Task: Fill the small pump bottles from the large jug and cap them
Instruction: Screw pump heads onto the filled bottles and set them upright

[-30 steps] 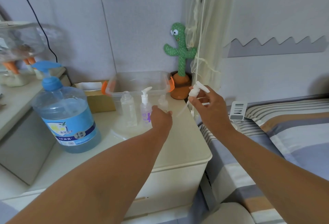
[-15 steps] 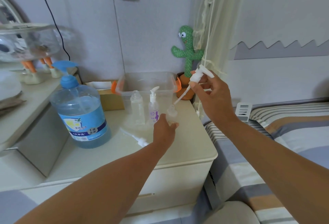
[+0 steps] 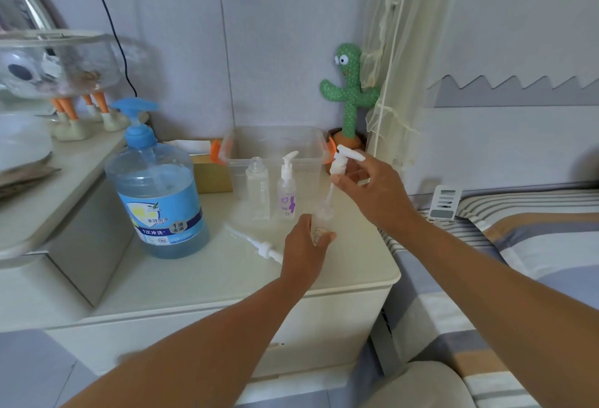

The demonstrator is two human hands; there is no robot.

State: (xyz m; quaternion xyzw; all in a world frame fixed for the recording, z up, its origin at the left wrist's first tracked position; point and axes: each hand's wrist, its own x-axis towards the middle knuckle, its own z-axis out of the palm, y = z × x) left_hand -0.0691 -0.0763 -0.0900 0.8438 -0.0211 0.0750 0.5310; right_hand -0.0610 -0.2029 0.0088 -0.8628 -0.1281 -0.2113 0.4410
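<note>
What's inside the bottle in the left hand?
The right hand holds a pump head whose dip tube enters the neck. The left hand covers the bottle body; fill level hidden.

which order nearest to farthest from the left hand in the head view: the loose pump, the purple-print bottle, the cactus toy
1. loose pump, lying just left of the left hand, which grips a small bottle.
2. purple-print bottle, standing behind the hand.
3. cactus toy, far back on the right.

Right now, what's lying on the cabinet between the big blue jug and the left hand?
A loose white pump with its tube lies flat there, seen in the head view.
</note>
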